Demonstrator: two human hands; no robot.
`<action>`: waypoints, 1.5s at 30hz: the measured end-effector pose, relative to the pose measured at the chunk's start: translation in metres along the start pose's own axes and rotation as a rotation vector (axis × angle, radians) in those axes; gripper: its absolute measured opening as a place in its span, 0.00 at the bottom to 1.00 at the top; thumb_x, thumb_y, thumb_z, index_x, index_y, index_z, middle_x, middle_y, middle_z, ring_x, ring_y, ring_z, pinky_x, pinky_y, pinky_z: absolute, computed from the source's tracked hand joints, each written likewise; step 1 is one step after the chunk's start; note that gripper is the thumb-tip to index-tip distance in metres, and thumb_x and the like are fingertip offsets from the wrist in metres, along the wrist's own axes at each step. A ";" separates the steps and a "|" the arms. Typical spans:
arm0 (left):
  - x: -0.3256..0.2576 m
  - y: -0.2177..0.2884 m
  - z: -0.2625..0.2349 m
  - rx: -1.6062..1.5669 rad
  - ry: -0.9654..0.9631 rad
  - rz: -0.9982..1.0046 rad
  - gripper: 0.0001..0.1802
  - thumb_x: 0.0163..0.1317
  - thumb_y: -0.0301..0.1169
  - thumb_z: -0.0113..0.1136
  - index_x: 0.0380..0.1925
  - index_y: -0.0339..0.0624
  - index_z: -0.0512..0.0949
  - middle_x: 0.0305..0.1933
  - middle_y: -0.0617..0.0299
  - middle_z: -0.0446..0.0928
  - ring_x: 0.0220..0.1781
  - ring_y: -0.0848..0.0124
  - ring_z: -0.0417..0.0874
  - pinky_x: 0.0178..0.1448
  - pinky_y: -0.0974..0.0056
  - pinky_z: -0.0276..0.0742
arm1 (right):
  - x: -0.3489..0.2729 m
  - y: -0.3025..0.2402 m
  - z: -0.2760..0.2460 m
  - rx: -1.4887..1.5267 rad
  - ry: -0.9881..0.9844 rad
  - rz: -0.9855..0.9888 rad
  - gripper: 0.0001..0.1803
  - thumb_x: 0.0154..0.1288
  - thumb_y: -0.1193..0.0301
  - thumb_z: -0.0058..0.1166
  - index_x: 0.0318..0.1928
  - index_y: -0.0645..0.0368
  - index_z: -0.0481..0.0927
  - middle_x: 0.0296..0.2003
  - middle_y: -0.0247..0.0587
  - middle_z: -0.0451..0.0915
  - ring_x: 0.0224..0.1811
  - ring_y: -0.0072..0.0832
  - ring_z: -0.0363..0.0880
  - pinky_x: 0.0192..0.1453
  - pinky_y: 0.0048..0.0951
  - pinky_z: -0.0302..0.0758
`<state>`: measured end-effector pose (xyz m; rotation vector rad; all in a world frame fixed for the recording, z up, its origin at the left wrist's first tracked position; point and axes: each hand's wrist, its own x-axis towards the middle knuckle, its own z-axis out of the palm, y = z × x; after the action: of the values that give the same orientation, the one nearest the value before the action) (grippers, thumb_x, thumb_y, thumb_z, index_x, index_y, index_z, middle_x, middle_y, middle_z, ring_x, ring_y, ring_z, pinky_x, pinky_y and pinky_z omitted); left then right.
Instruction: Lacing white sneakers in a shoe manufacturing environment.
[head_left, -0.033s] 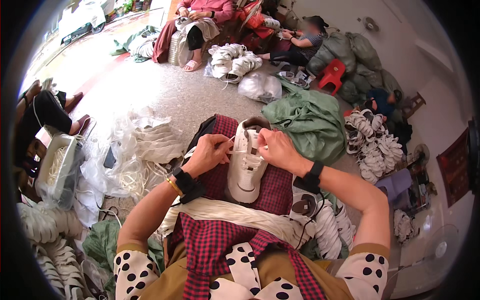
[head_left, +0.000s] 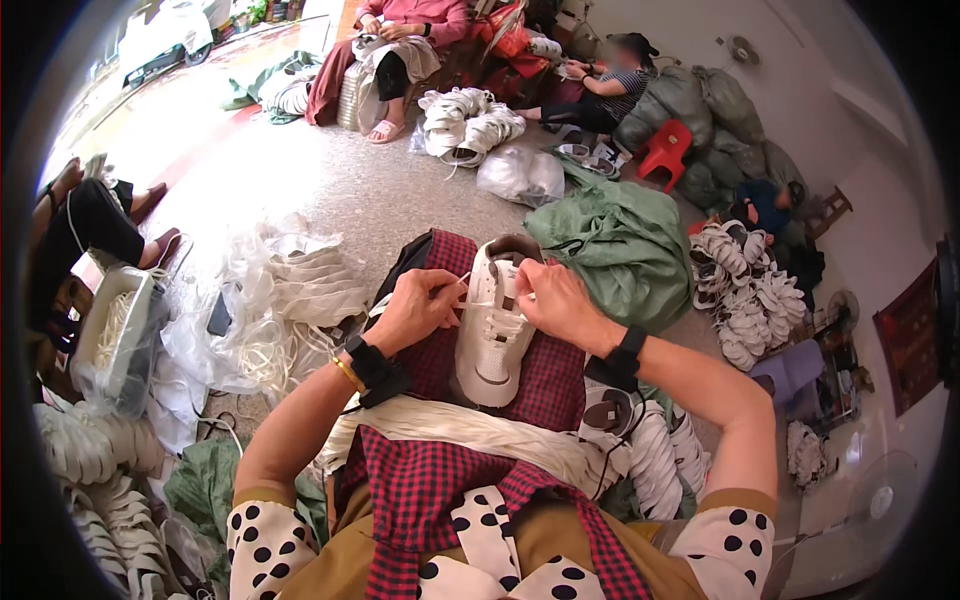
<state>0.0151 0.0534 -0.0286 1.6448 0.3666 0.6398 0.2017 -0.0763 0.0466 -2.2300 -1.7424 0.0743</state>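
Observation:
On my lap a white sneaker (head_left: 491, 345) rests with its toe toward me, on a red-and-black checked cloth (head_left: 545, 385). A white shoelace (head_left: 487, 303) crosses its upper between the eyelet rows. My left hand (head_left: 420, 305) pinches the lace beside the shoe's left edge. At the right eyelet edge, near the collar, my right hand (head_left: 560, 302) is closed with thumb and fingers together; what sits between those fingertips is hidden. Across my lap, below the toe, lies a thick bundle of cream laces (head_left: 480, 435).
A green sack (head_left: 625, 245) lies beyond my right hand. Clear plastic bags (head_left: 265, 330) with white shoe parts spread to the left, near a laces-filled tub (head_left: 118, 335). Stacked shoe uppers (head_left: 655, 465) sit right of my lap. Other people sit farther off, near a red stool (head_left: 664, 150).

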 end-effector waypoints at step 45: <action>0.004 0.001 -0.020 -0.045 -0.070 -0.022 0.17 0.74 0.39 0.55 0.46 0.34 0.81 0.29 0.67 0.79 0.24 0.80 0.79 0.29 0.75 0.76 | 0.072 -0.037 -0.017 0.779 -0.233 -0.025 0.11 0.71 0.69 0.42 0.42 0.64 0.73 0.27 0.46 0.84 0.25 0.30 0.84 0.28 0.31 0.81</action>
<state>0.0060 0.0716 -0.0250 1.6134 0.3176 0.5687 0.1891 -0.0036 0.0838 -1.6589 -1.4778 0.8738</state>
